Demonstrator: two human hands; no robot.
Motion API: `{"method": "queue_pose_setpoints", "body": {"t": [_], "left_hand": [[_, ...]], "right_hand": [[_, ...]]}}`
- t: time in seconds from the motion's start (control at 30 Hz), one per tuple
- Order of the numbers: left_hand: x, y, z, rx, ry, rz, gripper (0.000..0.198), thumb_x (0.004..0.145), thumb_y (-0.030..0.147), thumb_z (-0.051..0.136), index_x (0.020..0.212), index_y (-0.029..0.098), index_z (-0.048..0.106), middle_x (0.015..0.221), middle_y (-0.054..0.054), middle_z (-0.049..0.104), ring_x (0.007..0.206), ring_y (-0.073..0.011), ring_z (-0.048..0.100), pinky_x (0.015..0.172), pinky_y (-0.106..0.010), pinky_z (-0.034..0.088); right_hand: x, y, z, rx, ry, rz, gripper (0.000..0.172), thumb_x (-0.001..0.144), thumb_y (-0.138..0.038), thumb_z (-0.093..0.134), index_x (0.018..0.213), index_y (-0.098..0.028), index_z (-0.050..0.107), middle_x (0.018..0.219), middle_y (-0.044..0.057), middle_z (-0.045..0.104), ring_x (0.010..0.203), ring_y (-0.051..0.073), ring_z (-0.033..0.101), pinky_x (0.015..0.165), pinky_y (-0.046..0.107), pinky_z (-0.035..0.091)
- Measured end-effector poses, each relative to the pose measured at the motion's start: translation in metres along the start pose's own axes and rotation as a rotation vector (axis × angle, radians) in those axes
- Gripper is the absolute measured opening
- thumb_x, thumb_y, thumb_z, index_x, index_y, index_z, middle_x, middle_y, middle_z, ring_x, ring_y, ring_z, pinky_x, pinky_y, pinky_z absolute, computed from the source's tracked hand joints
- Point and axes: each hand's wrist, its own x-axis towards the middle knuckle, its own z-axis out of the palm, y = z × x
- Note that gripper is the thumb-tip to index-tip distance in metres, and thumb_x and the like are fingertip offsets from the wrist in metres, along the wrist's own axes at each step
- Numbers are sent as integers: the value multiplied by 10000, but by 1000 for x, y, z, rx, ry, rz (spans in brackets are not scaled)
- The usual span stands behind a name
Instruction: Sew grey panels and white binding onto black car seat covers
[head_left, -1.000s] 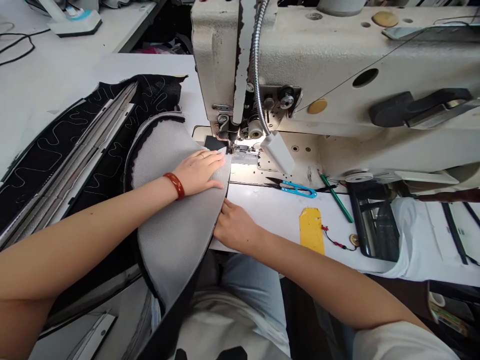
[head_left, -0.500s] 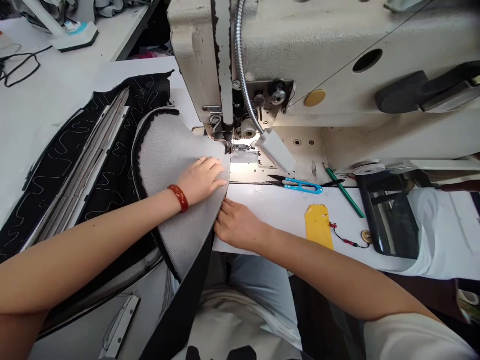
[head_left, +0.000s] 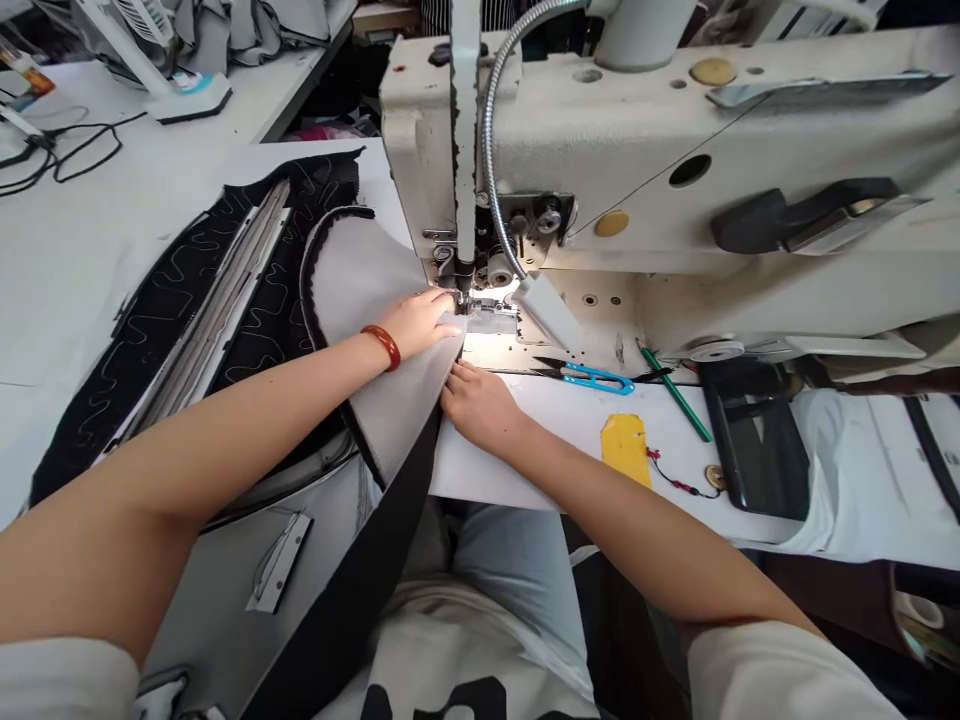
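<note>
A light grey mesh fabric panel with a dark curved border lies partly under the sewing machine's needle area. My left hand rests flat on the panel, its fingers stretched toward the presser foot. Lower along the panel's right edge, my right hand pinches the edge where a black fabric strip meets it; the fingertips are partly hidden. From there the strip hangs down toward my lap.
The sewing machine fills the right back. Blue thread snips, a green pencil, a yellow tag and a phone lie right. Black stitched pieces lie left; a white lamp hangs beside the needle.
The grey panel has moved toward the needle, and my left hand has slid forward with it. My right hand stays on the edge, slightly farther forward. The camera view has shifted.
</note>
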Motion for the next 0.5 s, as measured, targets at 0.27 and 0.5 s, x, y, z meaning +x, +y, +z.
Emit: {"method": "queue_pose_setpoints", "body": {"t": [0.27, 0.5], "left_hand": [[-70, -42, -70, -177, -143, -9, 401, 870, 468, 558, 1186, 255, 686, 1255, 5, 690, 1187, -198, 608, 1069, -284, 415], [-227, -199, -126, 35, 215, -1013, 607, 915, 549, 494, 1283, 72, 564, 1205, -55, 671, 1123, -199, 556, 1036, -352, 424]], "right_hand": [[-1, 1, 4, 26, 18, -7, 232, 875, -23, 494, 912, -65, 719, 857, 144, 722, 953, 253, 642, 932, 354, 514], [-11, -5, 5, 48, 207, -65, 145, 793, -100, 567, 798, -103, 712, 789, 126, 706, 905, 260, 632, 955, 374, 501]]}}
